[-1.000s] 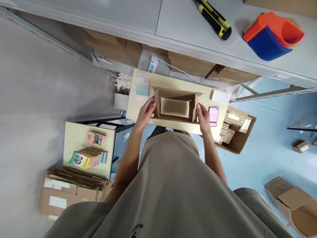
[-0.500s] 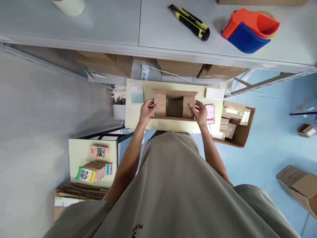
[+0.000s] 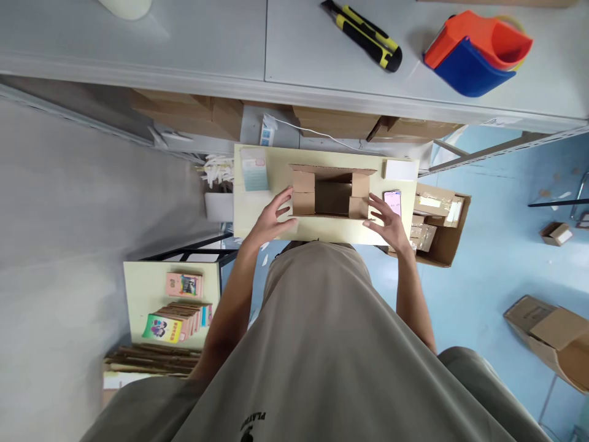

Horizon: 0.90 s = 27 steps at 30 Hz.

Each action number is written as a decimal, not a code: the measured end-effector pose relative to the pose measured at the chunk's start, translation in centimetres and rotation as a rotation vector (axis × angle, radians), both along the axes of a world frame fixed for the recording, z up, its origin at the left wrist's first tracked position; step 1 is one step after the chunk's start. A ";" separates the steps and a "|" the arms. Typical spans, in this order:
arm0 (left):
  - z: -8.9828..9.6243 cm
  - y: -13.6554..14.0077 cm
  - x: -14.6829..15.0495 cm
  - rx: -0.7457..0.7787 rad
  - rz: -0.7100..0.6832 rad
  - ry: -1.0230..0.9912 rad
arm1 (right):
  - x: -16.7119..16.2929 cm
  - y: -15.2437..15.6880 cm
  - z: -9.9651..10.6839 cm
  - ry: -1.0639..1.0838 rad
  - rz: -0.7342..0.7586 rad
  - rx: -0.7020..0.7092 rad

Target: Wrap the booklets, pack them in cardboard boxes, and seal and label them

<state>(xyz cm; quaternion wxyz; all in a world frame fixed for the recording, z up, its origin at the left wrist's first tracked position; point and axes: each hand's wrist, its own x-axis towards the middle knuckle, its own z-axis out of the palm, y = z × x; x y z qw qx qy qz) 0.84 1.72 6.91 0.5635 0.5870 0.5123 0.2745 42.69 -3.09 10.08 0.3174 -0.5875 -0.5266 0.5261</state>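
Observation:
A small cardboard box sits on the pale yellow table, with its side flaps folded inward and a gap in the middle showing the dark inside. At the left end of the box is my left hand, fingers apart, the fingertips close to or touching the cardboard. My right hand is spread at the opposite end, its fingertips near the box's right side. Neither hand grips anything. Just beyond my right fingers lies a phone with a lit pink screen.
A box cutter and an orange-and-blue tape dispenser rest on the upper shelf. A printed slip and a white box lie on the table. Books stand at left; an open carton holds parcels at right.
Both hands have let go of the side flaps and spread their fingers around the ends of the box. The flaps remain folded inward.

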 end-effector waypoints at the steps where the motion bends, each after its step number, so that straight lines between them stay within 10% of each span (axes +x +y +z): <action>1: 0.2 0.1 0.6 0.016 0.016 0.011 | -0.4 0.3 -0.2 -0.033 -0.027 0.012; 8: -1.5 1.8 3.3 0.103 0.293 0.235 | -2.3 2.8 -3.3 -0.208 -0.279 0.046; 27: -0.2 2.6 2.8 0.252 0.050 0.217 | -1.7 3.4 -2.1 -0.265 -0.166 0.133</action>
